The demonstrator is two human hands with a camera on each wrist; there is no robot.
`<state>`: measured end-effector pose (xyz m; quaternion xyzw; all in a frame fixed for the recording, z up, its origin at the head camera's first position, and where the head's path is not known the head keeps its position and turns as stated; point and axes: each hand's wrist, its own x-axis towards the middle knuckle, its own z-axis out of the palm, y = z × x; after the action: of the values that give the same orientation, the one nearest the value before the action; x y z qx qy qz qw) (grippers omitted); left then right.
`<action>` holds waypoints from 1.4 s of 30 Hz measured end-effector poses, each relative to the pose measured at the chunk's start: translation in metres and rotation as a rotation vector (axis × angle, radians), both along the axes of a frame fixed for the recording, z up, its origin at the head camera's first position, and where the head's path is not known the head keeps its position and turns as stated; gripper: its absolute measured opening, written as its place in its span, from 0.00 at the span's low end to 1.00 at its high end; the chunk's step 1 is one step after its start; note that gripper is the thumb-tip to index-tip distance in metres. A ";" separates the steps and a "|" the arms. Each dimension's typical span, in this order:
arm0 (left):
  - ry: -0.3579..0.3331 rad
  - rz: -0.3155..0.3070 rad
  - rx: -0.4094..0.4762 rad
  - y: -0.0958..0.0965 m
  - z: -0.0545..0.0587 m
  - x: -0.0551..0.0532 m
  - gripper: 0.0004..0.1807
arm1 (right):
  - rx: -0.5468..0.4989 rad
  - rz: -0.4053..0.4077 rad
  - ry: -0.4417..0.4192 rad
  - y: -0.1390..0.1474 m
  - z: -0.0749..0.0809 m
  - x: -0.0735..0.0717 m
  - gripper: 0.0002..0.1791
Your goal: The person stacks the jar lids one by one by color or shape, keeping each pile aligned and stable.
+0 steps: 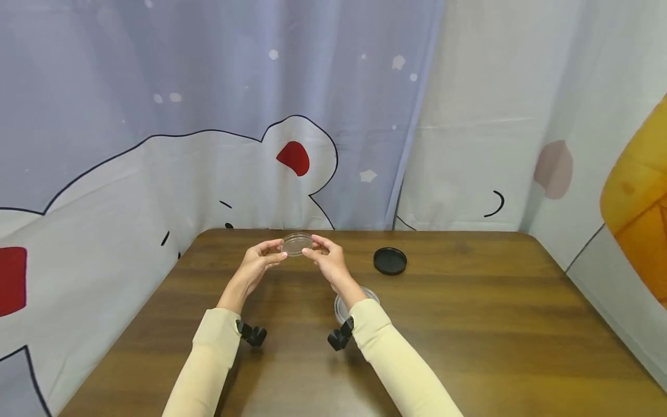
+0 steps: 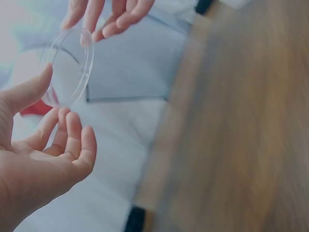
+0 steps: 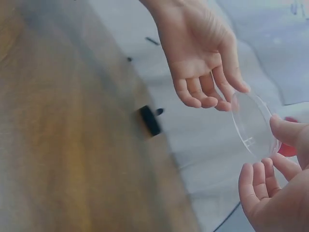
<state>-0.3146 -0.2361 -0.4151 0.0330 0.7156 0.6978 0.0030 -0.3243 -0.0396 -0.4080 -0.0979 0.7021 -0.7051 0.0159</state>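
Above the far part of the table, both hands hold a clear, shallow round petri dish (image 1: pixel 296 245) between them. My left hand (image 1: pixel 255 265) pinches its left rim between thumb and fingers. On the opposite rim, my right hand (image 1: pixel 331 264) pinches in the same way. The left wrist view shows the transparent dish (image 2: pixel 90 63) tilted on edge between the hands. In the right wrist view small raised marks show on the dish (image 3: pixel 249 141). Another clear round dish (image 1: pixel 341 310) lies on the table, partly hidden beneath the right wrist.
A black round shallow lid or dish (image 1: pixel 389 261) lies on the brown wooden table (image 1: pixel 495 324), right of the hands. Behind the table's far edge hangs a printed curtain (image 1: pixel 354 87). Black camera mounts (image 1: pixel 252 334) jut from both wrists.
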 end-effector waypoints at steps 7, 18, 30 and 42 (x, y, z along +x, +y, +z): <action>0.065 -0.020 0.057 0.014 0.023 0.003 0.30 | -0.008 0.006 0.055 0.018 0.022 0.003 0.27; 0.134 -0.090 -0.034 0.053 0.041 0.024 0.27 | 0.055 0.054 0.174 0.073 0.037 0.021 0.26; 0.335 -0.142 -0.196 0.093 0.058 0.048 0.27 | 0.085 0.073 0.186 0.118 0.041 0.050 0.26; 0.388 -0.153 -0.237 0.094 0.044 0.058 0.25 | 0.089 0.112 0.177 0.123 0.033 0.064 0.28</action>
<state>-0.2570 -0.1426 -0.3706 0.2200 0.7750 0.5874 -0.0775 -0.2605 0.0837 -0.3755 -0.1983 0.7248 -0.6597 -0.0024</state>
